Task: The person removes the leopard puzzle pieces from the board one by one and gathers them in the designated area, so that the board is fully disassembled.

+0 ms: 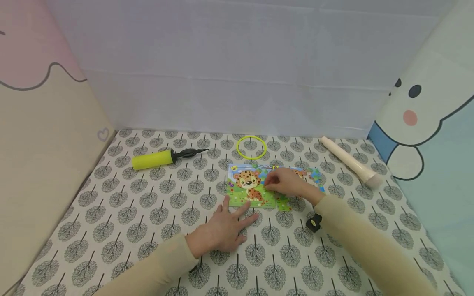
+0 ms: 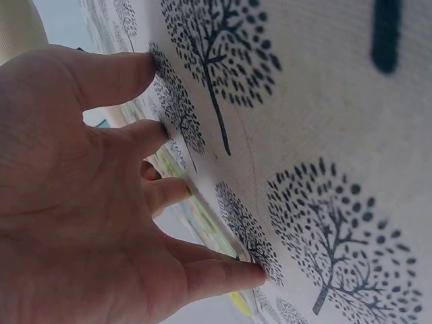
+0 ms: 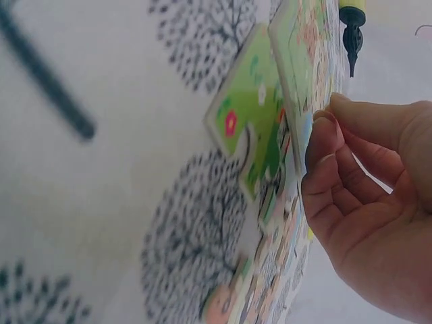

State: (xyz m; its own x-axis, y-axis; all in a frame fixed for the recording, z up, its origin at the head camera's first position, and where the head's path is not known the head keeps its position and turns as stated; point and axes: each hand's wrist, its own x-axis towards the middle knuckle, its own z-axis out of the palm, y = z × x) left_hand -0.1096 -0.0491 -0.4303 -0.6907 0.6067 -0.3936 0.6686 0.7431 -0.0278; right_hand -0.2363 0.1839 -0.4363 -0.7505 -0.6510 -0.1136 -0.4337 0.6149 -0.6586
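Item: leopard puzzle (image 1: 252, 187), lying flat on the tree-print counter (image 1: 148, 213), near its middle, just short of the yellow ring (image 1: 251, 147).

Step in hand, as judged: a piece is being fitted or lifted at the picture's right-hand edge; loose green pieces (image 3: 246, 131) are lying partly under and beside the board there. The next move likely calls for a fine fingertip grip and the board being kept from sliding.

Right hand (image 1: 286, 183): resting over the puzzle's right portion, fingers curled, thumb and fingertips (image 3: 324, 131) pinching the raised edge of the puzzle card.

Left hand (image 1: 222, 230): lying palm down on the counter just in front of the puzzle, fingers spread and straight, fingertips (image 2: 145, 67) pressing the cloth, the foremost one touching or nearly touching the board's near edge; holding nothing.

Also present: yellow air pump (image 1: 155, 159) to the far left; cream recorder (image 1: 349, 161) to the far right; small black clip (image 1: 314, 223) beside the right sleeve.
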